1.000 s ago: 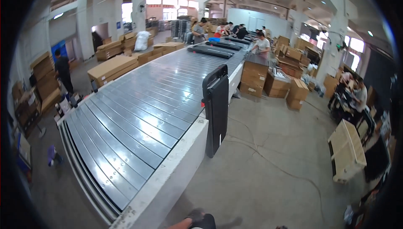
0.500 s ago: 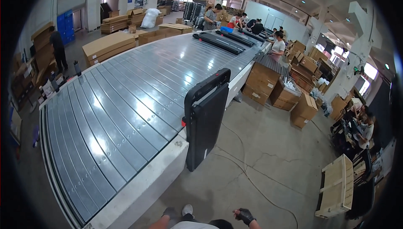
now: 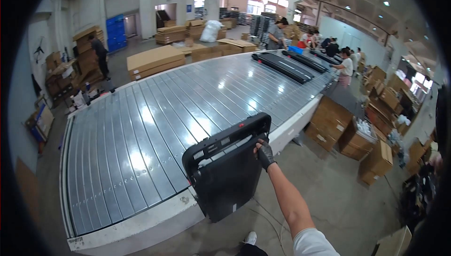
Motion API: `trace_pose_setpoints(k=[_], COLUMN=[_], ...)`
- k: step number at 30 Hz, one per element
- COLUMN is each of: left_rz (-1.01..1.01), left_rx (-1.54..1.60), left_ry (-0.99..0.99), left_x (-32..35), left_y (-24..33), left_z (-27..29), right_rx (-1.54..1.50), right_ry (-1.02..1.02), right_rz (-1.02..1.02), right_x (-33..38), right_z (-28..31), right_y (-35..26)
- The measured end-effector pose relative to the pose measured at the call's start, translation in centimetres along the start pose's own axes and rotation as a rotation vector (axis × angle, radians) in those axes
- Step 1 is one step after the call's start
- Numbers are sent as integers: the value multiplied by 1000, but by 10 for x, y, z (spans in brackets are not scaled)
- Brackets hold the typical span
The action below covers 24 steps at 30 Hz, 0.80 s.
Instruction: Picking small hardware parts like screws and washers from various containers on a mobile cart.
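A black walking-pad treadmill [image 3: 228,181] stands upright on its end, tilted against the near side of the slatted metal conveyor [image 3: 155,138]. Its black frame, with vents and a small red part, rises above the conveyor's edge. My right hand [image 3: 266,155], in a dark glove with bare fingertips, is closed on the treadmill's right edge near the top. The forearm reaches up from the lower right. My left hand is out of sight.
More black treadmills [image 3: 282,67] lie flat at the conveyor's far end, where several people work. Cardboard boxes [image 3: 332,124] stand on the floor to the right, with a long carton [image 3: 156,61] beyond the conveyor. A cable [image 3: 268,218] runs over the floor near my shoe [image 3: 252,237].
My right hand has come up from low by my body and taken hold of the treadmill's edge. The treadmill's broad face now shows more. My left arm has left the view, which has shifted.
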<state>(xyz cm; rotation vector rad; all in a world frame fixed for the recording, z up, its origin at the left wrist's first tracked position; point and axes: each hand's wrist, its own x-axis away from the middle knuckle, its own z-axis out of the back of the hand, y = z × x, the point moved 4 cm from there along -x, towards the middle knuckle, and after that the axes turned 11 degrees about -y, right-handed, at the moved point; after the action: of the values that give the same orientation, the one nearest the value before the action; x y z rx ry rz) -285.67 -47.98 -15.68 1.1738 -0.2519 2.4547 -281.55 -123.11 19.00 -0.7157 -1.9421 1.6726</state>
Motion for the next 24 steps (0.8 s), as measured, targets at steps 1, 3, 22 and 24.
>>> trace_pose_setpoints(k=[1,3,22,24], left_rz=[-40,196,-127,-415], left_rx=[-142,151,1629,1297], left_ry=[87,-73,-74,117], left_x=[30,64,-32,-84], left_y=[32,69,281,186], left_z=[-11,-16,131,72], right_rx=[59,281,-542,-618], right_ry=[76,173,-518,-700], right_rz=[-23,-62,-403,-272], right_x=[-24,-66,-5,-23], right_z=[36,75,78,-21], right_y=[1,0,-57,-81])
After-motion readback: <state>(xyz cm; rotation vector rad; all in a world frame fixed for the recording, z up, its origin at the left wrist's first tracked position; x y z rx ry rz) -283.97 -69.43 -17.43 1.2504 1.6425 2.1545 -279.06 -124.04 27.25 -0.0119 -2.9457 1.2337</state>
